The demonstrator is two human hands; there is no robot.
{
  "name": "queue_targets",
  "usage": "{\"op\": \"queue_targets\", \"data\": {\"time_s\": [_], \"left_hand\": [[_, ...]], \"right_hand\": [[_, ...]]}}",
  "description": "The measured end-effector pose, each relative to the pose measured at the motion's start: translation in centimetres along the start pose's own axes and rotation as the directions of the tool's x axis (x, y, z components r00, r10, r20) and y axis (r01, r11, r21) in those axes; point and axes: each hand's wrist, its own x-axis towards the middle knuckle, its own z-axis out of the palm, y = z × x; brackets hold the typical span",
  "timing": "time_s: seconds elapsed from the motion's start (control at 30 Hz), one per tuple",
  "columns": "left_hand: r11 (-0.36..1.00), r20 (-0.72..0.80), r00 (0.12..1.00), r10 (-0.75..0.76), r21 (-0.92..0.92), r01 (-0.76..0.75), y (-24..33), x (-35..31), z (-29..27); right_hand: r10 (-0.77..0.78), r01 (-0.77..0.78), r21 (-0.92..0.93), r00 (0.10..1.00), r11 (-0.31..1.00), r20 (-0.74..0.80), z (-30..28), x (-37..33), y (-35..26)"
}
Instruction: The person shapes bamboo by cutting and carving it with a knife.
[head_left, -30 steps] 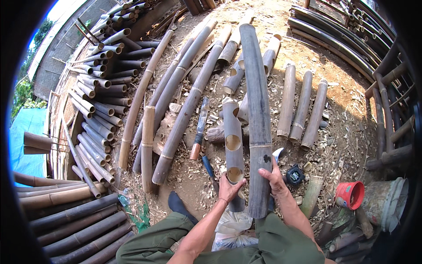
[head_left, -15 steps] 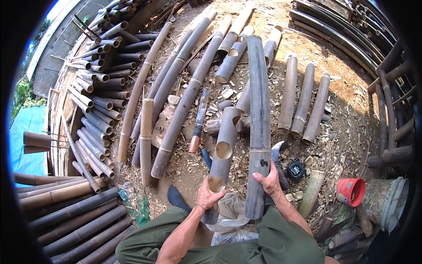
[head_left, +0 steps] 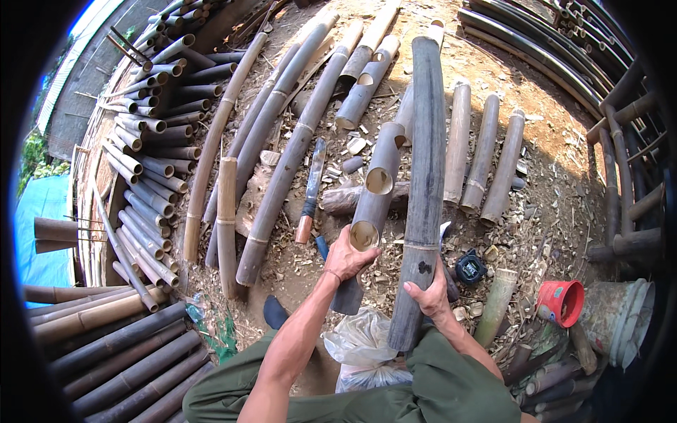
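My left hand [head_left: 352, 257] is closed round the lower part of a grey bamboo pole with round holes cut in its side [head_left: 371, 204]. Its thumb lies just below the nearest hole. To the right, my right hand [head_left: 431, 295] grips an uncut dark bamboo pole [head_left: 425, 155] near its lower end, under the pale node ring. Both poles point away from me, side by side with a gap between them. The lower end of the uncut pole is close to my right knee. Left of the holed pole lies a long blade with a dark-wrapped, orange-brown-ended handle [head_left: 310, 190] on the ground.
Long bamboo poles [head_left: 289, 162] lie ahead to the left, shorter pieces [head_left: 482, 155] ahead to the right. Bamboo stacks [head_left: 141, 211] line the left. A tape measure [head_left: 470, 268], red bucket [head_left: 560, 303] and plastic bag [head_left: 361, 337] are near me. Chips cover the ground.
My left hand has moved forward and to the right, carrying the holed pole with it. The uncut pole's far end has swung right and away; my right hand keeps its grip.
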Motion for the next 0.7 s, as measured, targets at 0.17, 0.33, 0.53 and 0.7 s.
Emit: {"op": "queue_targets", "data": {"time_s": [0.17, 0.33, 0.53, 0.7], "left_hand": [[0.97, -0.186, 0.982, -0.016, -0.241, -0.03, -5.9, -2.3, 0.6], [0.924, -0.247, 0.963, -0.105, -0.383, 0.003, -9.5, -6.2, 3.3], [0.94, -0.259, 0.963, -0.069, -0.341, -0.025, -12.1, -6.8, 5.7], [0.932, -0.226, 0.972, -0.07, -0.362, -0.017, -13.0, -7.5, 7.3]], "right_hand": [[-0.003, 0.009, -0.072, 0.997, 0.997, 0.074, 2.6, 1.4, 2.7], [-0.009, 0.025, -0.27, 0.998, 0.963, 0.062, 4.8, 1.2, 7.8], [0.127, -0.078, -0.534, 0.991, 0.842, 0.054, 6.2, 0.3, 9.8], [0.163, -0.068, -0.416, 0.967, 0.907, 0.195, 4.4, 2.2, 9.7]]}}
